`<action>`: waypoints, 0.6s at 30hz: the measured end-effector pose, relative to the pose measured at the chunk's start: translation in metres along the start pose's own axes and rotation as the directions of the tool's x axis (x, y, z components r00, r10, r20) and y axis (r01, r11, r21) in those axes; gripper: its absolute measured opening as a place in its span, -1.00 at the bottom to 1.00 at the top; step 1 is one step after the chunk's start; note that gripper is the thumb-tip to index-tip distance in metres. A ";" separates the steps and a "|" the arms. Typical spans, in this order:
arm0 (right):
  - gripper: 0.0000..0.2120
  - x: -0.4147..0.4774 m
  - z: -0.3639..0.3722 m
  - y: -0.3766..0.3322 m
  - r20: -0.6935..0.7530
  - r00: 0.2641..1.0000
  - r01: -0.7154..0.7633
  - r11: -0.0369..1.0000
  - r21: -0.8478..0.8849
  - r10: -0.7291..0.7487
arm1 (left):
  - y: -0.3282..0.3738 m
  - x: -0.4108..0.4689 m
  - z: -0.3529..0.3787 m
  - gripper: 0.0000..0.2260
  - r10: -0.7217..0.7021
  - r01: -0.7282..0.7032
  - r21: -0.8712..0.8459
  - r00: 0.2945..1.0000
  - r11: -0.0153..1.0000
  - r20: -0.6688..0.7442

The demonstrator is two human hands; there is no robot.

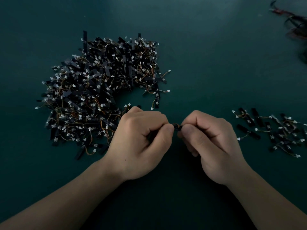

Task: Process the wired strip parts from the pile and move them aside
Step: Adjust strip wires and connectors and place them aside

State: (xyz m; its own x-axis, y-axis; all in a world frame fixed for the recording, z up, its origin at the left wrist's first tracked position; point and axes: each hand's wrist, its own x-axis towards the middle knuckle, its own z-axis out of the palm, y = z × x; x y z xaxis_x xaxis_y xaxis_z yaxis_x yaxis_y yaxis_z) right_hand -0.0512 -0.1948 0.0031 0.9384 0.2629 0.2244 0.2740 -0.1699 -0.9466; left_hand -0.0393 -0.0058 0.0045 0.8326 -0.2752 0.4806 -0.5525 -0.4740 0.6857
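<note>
Pinching one wired strip part (177,127) between them, the left hand (141,140) and right hand (211,143) curl their fingers on its two ends, so its long axis seems to run left to right. The pile (99,93) lies left; the set-aside parts (272,131) lie right, nearer the right hand.

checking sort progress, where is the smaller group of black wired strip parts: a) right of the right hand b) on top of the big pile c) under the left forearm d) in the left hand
a: the smaller group of black wired strip parts with white connectors lies on the dark green table, right of the right hand and apart from the big pile at left.
</note>
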 end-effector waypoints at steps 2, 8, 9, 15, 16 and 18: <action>-0.77 0.000 0.000 0.000 0.003 1.000 0.004 1.000 -0.011 -0.004 | 0.000 0.000 0.001 -0.63 0.014 -0.014 0.007 1.000 1.000 -0.010; -0.78 0.000 0.000 0.000 0.015 1.000 0.003 1.000 -0.003 -0.003 | -0.001 -0.001 -0.001 -0.63 0.021 -0.021 -0.020 1.000 1.000 0.006; -0.78 0.000 0.000 0.001 0.021 1.000 0.003 1.000 -0.006 -0.003 | -0.001 -0.001 -0.002 -0.63 0.026 -0.026 -0.014 1.000 1.000 -0.001; -0.77 0.001 -0.001 0.000 0.035 0.999 -0.003 1.000 -0.019 0.004 | 0.001 -0.001 0.001 -0.63 0.059 -0.058 0.025 0.998 0.998 -0.039; -0.77 0.001 -0.001 0.000 0.044 0.999 -0.001 0.999 -0.038 0.003 | 0.001 -0.001 0.000 -0.62 0.057 -0.055 0.043 0.997 0.998 -0.048; -0.78 0.001 -0.001 0.000 0.054 0.999 0.000 0.999 -0.054 0.003 | -0.001 -0.001 -0.001 -0.63 0.040 -0.037 0.054 0.998 0.998 -0.053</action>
State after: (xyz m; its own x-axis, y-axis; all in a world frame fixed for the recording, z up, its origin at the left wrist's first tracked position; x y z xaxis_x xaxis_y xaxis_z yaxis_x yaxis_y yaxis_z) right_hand -0.0504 -0.1950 0.0034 0.9264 0.3129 0.2093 0.2853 -0.2208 -0.9327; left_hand -0.0392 -0.0046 0.0038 0.8067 -0.2490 0.5359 -0.5799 -0.5082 0.6368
